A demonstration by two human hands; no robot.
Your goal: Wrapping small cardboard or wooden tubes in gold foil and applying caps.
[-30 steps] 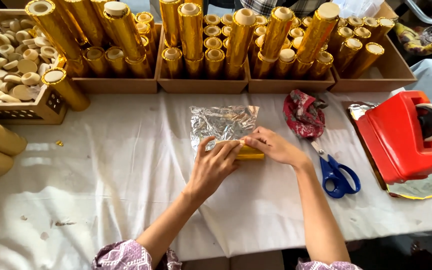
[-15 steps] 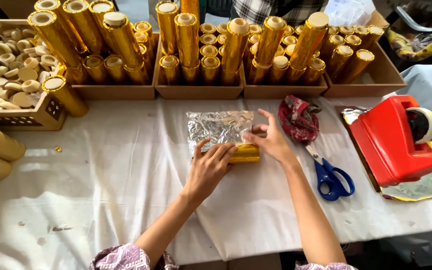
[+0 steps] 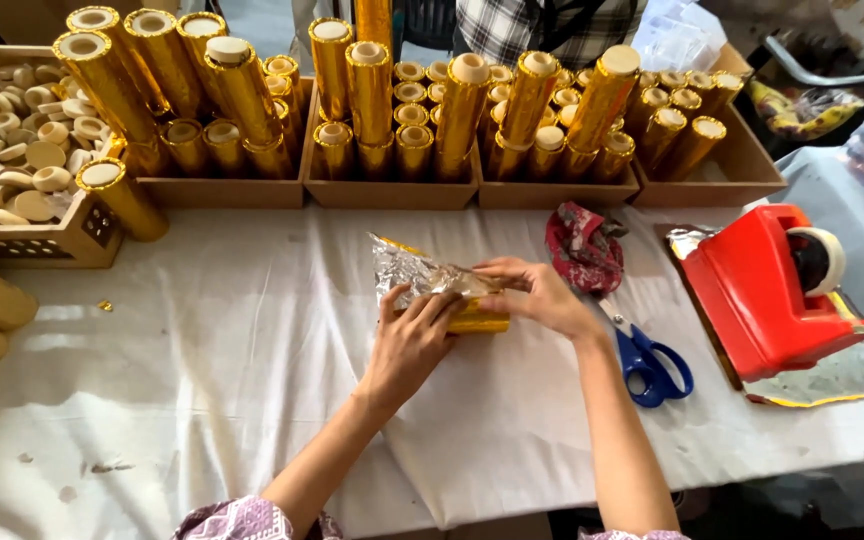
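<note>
A gold tube (image 3: 477,318) lies on the white tabletop (image 3: 202,400), pinched between both hands: left hand (image 3: 410,340) pressing crinkled foil (image 3: 417,275) over it, right hand (image 3: 537,295) gripping its end. Since earlier, the foil has lifted higher.

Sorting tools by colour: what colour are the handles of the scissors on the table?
Blue. The scissors lie right of the right hand, clearest in the head view.

Small craft workshop, hand-wrapping station.
Cardboard trays (image 3: 382,192) are holding rows of gold-foiled tubes (image 3: 370,80) along the cloth-covered worktop (image 3: 202,400); a wooden crate of round plugs (image 3: 12,150), a red tape dispenser (image 3: 767,290) and blue-handled scissors (image 3: 652,360) are lying alongside.
</note>
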